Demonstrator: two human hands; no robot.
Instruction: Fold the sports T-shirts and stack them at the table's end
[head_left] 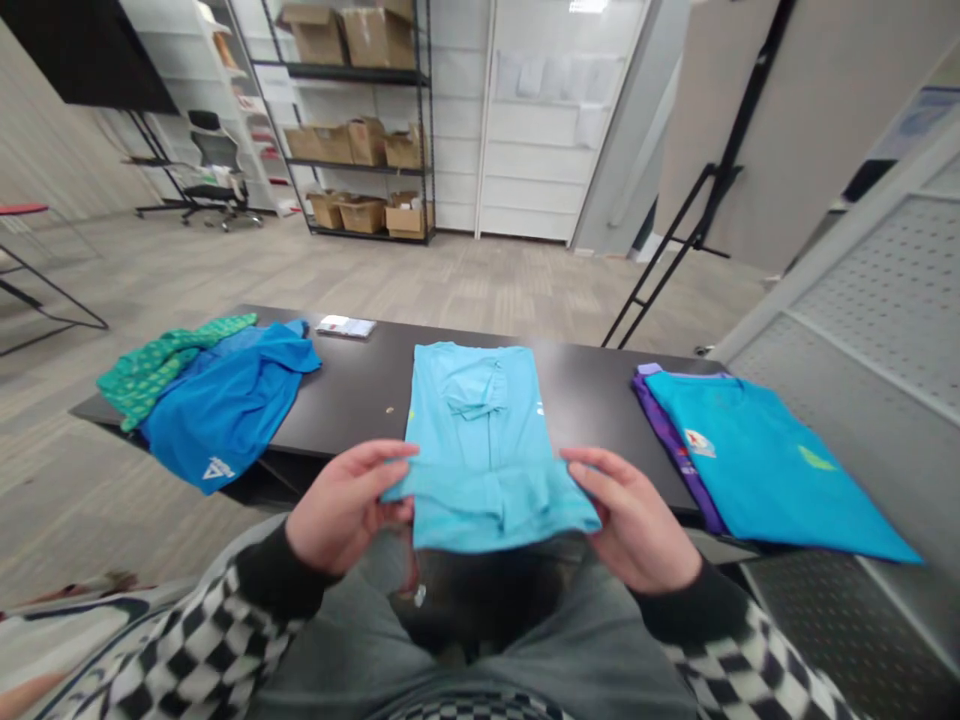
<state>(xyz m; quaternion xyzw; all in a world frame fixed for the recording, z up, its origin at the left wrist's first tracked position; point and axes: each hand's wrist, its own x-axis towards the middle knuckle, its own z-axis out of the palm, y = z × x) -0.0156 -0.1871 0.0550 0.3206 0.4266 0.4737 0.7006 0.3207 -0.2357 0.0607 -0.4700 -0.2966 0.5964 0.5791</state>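
Observation:
A light blue shirt (pixel 480 430) lies folded lengthwise on the dark table (pixel 360 385), its near end lifted off the edge. My left hand (pixel 341 515) pinches the near left corner of that shirt. My right hand (pixel 637 520) grips the near right corner, fingers curled over the cloth. Both hands hold the hem up just in front of my lap, in checkered sleeves.
A loose pile with a blue shirt (pixel 225 410) and a green patterned one (pixel 161 370) sits at the table's left end. A folded teal shirt (pixel 757 460) on a purple one (pixel 671 435) lies at the right. A small white packet (pixel 346 326) rests at the far edge. Shelves with boxes (pixel 360 140) stand behind.

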